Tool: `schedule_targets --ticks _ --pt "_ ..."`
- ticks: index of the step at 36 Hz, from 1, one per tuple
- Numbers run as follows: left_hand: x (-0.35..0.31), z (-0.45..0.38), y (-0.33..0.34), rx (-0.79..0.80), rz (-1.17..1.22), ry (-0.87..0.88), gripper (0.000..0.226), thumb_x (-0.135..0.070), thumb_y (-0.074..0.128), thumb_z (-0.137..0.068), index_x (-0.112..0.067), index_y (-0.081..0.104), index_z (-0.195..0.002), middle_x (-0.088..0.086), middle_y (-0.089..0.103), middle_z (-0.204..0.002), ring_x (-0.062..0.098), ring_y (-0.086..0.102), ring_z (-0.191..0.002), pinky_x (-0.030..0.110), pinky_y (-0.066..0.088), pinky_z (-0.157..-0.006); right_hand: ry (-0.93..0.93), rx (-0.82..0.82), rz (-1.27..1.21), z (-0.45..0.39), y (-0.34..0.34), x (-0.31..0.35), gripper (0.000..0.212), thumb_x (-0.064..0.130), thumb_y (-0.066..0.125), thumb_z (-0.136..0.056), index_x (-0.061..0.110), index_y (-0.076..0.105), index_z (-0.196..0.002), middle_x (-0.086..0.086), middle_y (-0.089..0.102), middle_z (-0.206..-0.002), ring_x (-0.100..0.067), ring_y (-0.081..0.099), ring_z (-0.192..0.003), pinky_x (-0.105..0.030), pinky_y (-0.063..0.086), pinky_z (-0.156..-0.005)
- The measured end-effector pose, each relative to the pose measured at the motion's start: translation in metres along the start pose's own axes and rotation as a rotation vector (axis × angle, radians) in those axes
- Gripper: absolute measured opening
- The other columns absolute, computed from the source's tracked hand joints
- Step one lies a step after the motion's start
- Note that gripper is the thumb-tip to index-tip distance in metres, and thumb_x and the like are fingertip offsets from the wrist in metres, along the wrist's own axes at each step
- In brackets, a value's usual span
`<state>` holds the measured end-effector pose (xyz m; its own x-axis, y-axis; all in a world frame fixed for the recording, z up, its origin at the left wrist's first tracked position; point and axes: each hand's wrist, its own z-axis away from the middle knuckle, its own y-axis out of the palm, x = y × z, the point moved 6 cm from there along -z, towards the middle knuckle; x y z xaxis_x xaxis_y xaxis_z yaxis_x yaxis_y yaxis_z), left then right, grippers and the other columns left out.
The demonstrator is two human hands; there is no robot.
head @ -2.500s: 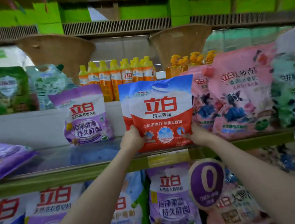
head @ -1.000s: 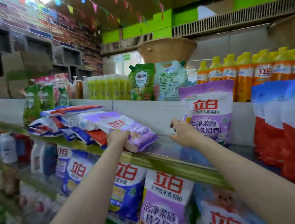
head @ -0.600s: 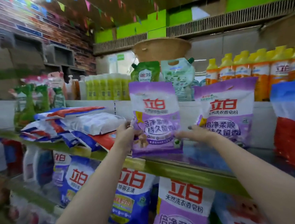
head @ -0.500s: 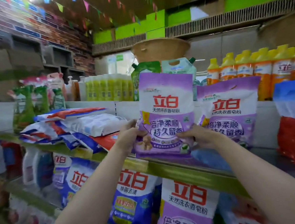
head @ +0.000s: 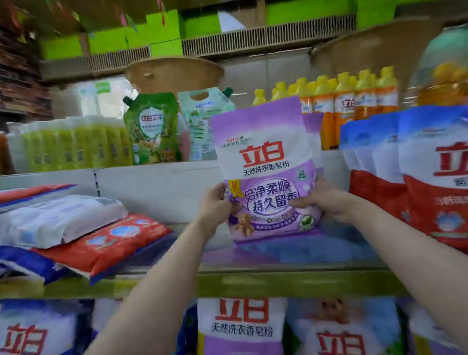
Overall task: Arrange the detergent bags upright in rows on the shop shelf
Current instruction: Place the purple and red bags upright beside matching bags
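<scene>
I hold a purple and white detergent bag (head: pixel 266 172) upright, its bottom edge on the shelf (head: pixel 277 281). My left hand (head: pixel 215 206) grips its lower left edge and my right hand (head: pixel 323 202) grips its lower right edge. Right behind it a second purple bag (head: pixel 313 131) stands upright, mostly hidden. To the right stands a row of blue, white and red bags (head: pixel 434 178). At the left a pile of red, white and blue bags (head: pixel 63 232) lies flat on the shelf.
Yellow and orange bottles (head: pixel 342 104), green pouches (head: pixel 155 129) and pale green bottles (head: pixel 76 146) line the ledge behind. More detergent bags (head: pixel 239 333) fill the shelf below. Bare shelf surface shows between the flat pile and the held bag.
I lifted the purple bag from the flat pile, turned it upright and carried it right, in front of the standing purple bag. The view swung right with it.
</scene>
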<state>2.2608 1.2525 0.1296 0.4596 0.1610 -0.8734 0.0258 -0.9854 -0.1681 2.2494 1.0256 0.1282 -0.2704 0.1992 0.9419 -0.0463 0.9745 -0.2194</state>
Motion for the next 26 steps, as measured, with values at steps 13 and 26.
schedule_targets --ticks 13,26 --pt "0.009 -0.044 0.029 -0.086 -0.427 -0.147 0.036 -0.009 0.058 -0.074 0.001 0.063 -0.109 0.024 0.066 -0.110 0.036 0.062 -0.106 0.039 0.050 -0.090 0.024 0.070 0.166 -0.084 -0.034 -0.062 0.155 0.046 0.091 -0.028 0.008 0.002 -0.150 -0.008 0.044 -0.144 -0.023 0.047 -0.129 -0.044 0.035 -0.111" --pt "0.029 -0.053 0.020 -0.040 -0.426 -0.170 0.040 0.003 0.056 -0.087 -0.015 0.048 -0.052 0.009 0.051 -0.053 0.018 0.053 -0.060 0.025 0.036 -0.053 0.152 0.209 0.083 -0.011 -0.019 -0.015 0.056 -0.004 0.063 -0.083 0.016 0.041 -0.131 -0.013 0.060 -0.127 -0.030 0.061 -0.110 -0.045 0.051 -0.091"
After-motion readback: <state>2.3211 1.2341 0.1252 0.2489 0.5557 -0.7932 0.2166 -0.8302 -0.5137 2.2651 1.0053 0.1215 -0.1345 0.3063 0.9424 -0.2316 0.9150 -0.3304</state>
